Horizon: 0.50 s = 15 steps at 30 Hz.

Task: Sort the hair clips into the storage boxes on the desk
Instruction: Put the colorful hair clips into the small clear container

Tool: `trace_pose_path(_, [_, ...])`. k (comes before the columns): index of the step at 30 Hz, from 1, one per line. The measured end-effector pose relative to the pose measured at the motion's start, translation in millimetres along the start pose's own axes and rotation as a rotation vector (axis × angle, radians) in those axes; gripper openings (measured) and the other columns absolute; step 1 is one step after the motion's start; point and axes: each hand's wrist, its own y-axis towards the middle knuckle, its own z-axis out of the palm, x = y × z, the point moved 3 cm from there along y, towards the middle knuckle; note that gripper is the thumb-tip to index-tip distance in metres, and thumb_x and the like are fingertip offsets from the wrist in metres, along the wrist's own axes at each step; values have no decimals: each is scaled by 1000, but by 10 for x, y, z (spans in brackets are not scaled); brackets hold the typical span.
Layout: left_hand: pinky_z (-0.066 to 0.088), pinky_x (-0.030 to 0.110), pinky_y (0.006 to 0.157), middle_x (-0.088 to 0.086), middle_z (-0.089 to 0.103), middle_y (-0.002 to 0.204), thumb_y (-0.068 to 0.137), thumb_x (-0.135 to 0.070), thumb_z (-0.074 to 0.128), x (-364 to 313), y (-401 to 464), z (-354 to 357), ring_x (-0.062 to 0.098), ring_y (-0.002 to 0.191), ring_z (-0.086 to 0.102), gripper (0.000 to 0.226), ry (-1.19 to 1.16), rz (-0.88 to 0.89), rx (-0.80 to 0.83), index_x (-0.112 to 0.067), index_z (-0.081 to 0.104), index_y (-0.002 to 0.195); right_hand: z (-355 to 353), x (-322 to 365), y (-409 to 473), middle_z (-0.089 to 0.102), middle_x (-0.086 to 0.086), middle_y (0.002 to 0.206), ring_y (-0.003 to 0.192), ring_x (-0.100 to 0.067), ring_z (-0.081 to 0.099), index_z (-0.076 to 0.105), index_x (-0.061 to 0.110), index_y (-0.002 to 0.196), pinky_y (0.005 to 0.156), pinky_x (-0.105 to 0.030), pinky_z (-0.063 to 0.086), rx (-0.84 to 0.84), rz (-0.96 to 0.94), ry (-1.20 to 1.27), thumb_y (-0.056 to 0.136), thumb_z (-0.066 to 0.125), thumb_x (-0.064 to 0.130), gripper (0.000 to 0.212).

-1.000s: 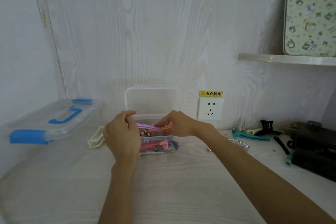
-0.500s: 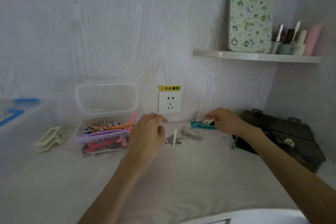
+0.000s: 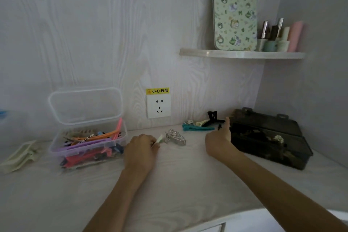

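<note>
My left hand pinches a small pale clip; my right hand, thumb up, looks empty. Reaching blindly could knock the silver clip off the counter.

I can read just 1 piece of text: a small yellow rectangular warning sticker, just left of the frame's centre, fixed to the pale wood-grain wall directly above the white plastic wall socket. It carries a small warning symbol at its left end, then 4 black Chinese characters: 小心触电. Nothing else here bears legible writing.
</note>
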Motion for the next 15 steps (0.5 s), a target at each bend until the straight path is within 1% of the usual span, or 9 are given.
trace_pose_path(1, [50, 32, 79, -2, 71, 103, 88, -35, 57, 13, -7, -9, 22, 102, 62, 22, -43, -29, -17, -26, 70, 103, -20, 28, -13, 52, -9, 134, 127, -32, 42, 46, 12, 132, 114, -58, 9, -43, -8, 74, 95, 36, 23, 40])
trace_pose_path(2, [50, 32, 80, -3, 71, 104, 88, -34, 58, 30, -7, -12, 21, 103, 62, 22, -72, -51, -31, -27, 70, 104, -36, 48, -35, 55, -7, 128, 120, -29, 48, 49, 12, 128, 111, -52, 23, -93, -12, 167, 93, 38, 18, 36])
trace_pose_path(3, [50, 32, 81, -4, 71, 105, 88, -33, 58, 43, -10, -5, 20, 103, 62, 22, -86, -66, -38, -27, 70, 105, -42, 53, -61, 55, -8, 126, 117, -27, 49, 49, 11, 126, 102, -44, 34, -143, -8, 262, 93, 40, 14, 34])
trace_pose_path(4, [50, 32, 80, -4, 70, 105, 89, -33, 56, 50, -9, 3, 19, 102, 62, 21, -83, -73, -44, -26, 70, 104, -30, 55, -78, 54, -9, 127, 117, -26, 49, 48, 10, 125, 95, -38, 39, -194, -3, 350, 93, 40, 11, 33])
trace_pose_path(5, [49, 32, 79, -4, 70, 105, 91, -32, 54, 53, -11, 8, 19, 101, 62, 21, -69, -76, -52, -25, 69, 103, 4, 60, -89, 53, -11, 128, 118, -26, 47, 48, 9, 125, 92, -35, 41, -241, 1, 426, 93, 40, 9, 33])
trace_pose_path(8, [48, 35, 72, 4, 70, 99, 95, -29, 47, 34, 1, -52, 26, 95, 62, 22, -83, -48, -165, -18, 64, 104, 118, 86, -87, 46, -13, 135, 126, -27, 39, 45, 8, 129, 101, -38, 36, -361, -31, 664, 93, 37, 7, 38])
trace_pose_path(11, [45, 36, 64, 9, 66, 88, 97, -25, 42, -81, -1, -122, 28, 82, 61, 19, -169, 65, -307, -14, 56, 104, 153, 125, -80, 31, -9, 148, 138, -27, 23, 39, 17, 139, 110, -41, 25, -420, -106, 819, 92, 36, 9, 47])
trace_pose_path(13, [45, 33, 66, 2, 64, 91, 98, -27, 40, -241, -9, -106, 21, 82, 59, 17, -219, 189, -271, -17, 52, 106, 138, 157, -62, 17, -6, 155, 144, -25, 10, 37, 19, 140, 115, -42, 13, -441, -166, 839, 91, 37, 10, 49])
trace_pose_path(15, [43, 26, 74, -4, 62, 102, 99, -29, 36, -440, -30, -33, 15, 91, 58, 19, -226, 344, -149, -20, 50, 108, 117, 187, -18, 11, -2, 158, 146, -22, 2, 35, 15, 138, 118, -44, 3, -462, -202, 852, 90, 38, 9, 48])
